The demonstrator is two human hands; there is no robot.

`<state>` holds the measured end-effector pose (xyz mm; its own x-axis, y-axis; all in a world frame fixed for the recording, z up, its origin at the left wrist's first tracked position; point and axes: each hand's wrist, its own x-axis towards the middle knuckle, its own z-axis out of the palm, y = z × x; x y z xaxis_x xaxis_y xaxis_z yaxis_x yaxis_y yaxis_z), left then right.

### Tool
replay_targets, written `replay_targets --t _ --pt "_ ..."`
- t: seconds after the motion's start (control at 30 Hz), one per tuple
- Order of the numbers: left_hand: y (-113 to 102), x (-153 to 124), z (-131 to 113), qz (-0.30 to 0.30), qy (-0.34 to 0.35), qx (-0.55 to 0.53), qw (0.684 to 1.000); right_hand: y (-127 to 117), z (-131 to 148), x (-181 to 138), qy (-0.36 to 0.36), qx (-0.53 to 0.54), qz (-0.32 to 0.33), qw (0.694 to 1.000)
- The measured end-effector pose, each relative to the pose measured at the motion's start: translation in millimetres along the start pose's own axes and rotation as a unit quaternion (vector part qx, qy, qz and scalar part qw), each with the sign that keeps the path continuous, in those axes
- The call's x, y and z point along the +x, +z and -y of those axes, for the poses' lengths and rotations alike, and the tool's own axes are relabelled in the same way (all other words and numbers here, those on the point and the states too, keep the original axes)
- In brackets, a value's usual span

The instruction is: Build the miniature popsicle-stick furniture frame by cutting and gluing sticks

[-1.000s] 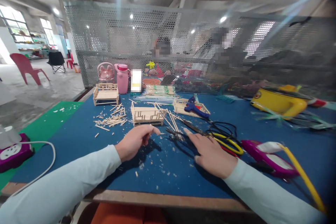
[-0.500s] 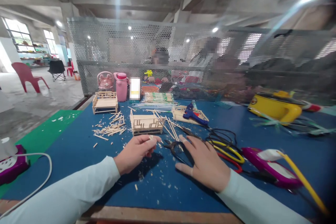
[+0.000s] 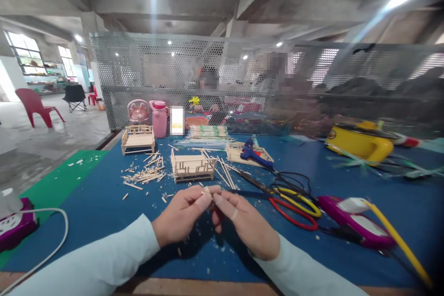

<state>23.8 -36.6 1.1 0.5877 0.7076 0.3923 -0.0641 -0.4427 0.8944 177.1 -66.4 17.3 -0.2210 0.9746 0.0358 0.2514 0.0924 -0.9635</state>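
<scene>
My left hand [image 3: 182, 216] and my right hand [image 3: 249, 225] meet fingertip to fingertip above the blue table mat [image 3: 104, 194]. The left thumb and forefinger pinch a short wooden stick piece [image 3: 207, 190]. My right hand is curled, its fingers closed on a dark tool [image 3: 217, 216] that is mostly hidden under the palm; it looks like the black cutters. Just beyond the hands stands a small wooden stick bench [image 3: 193, 166], with loose long sticks [image 3: 225, 173] beside it.
Stick offcuts [image 3: 145, 175] lie to the left, with a second bench [image 3: 138, 138] behind them. Yellow scissors [image 3: 300, 194], red scissors [image 3: 294, 216], a blue glue gun [image 3: 253, 155] and a purple power strip [image 3: 354, 222] sit to the right. People work behind the mesh screen [image 3: 145, 69].
My right hand left the table, closed on the black cutters and came up to my left hand. The left hand lifted slightly with its stick piece. The camera tilted up a little.
</scene>
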Motion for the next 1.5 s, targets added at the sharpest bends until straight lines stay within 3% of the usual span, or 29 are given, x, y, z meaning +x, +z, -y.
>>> replay_targets --t 0.1,0.27,0.43,0.5,0.6,0.67,0.73,0.9,1.03,1.2,1.23,1.4,1.5 --pt "0.3 0.7 0.9 -0.006 0.014 0.015 1.000 -1.2 -1.5 4.8 0.003 0.033 -0.010 0.999" --pt "-0.7 4.2 6.0 -0.142 -0.052 0.004 0.988 -7.0 5.2 8.9 -0.066 -0.076 -0.079 0.992" --pt "-9.9 7.7 10.2 -0.178 -0.069 0.007 0.982 -11.8 2.1 15.1 -0.137 -0.153 -0.081 0.975" --pt "-14.1 8.7 12.5 -0.193 -0.055 0.016 0.980 -14.0 0.5 20.5 -0.216 -0.226 -0.110 0.944" --pt "-19.2 10.5 16.3 -0.215 -0.033 0.034 0.976 -17.6 2.0 33.0 -0.344 -0.353 -0.128 0.861" --pt "-22.4 12.1 18.7 -0.234 -0.022 0.038 0.971 -19.5 5.6 42.6 -0.393 -0.414 -0.123 0.812" --pt "-25.9 13.8 20.6 -0.255 -0.014 0.044 0.966 -20.0 10.3 50.9 -0.414 -0.451 -0.119 0.782" --pt "-32.5 15.2 23.9 -0.287 0.014 0.086 0.954 -15.0 18.7 60.6 -0.429 -0.519 -0.093 0.734" --pt "-32.2 15.3 24.7 -0.289 0.028 0.119 0.949 -13.8 16.3 67.3 -0.430 -0.517 -0.097 0.734" --pt "-49.4 22.4 29.0 -0.420 0.014 0.042 0.907 -19.9 1.0 83.7 -0.412 -0.592 -0.134 0.680" --pt "-56.0 24.3 31.4 -0.407 0.017 0.032 0.913 -20.1 -2.4 86.1 -0.395 -0.612 -0.129 0.674" --pt "-80.1 32.0 46.6 -0.223 -0.021 0.072 0.972 -12.4 -9.6 88.5 -0.296 -0.671 -0.105 0.672" --pt "-79.9 35.8 51.4 -0.182 -0.032 0.083 0.979 -7.3 -7.6 86.4 -0.267 -0.683 -0.103 0.672"
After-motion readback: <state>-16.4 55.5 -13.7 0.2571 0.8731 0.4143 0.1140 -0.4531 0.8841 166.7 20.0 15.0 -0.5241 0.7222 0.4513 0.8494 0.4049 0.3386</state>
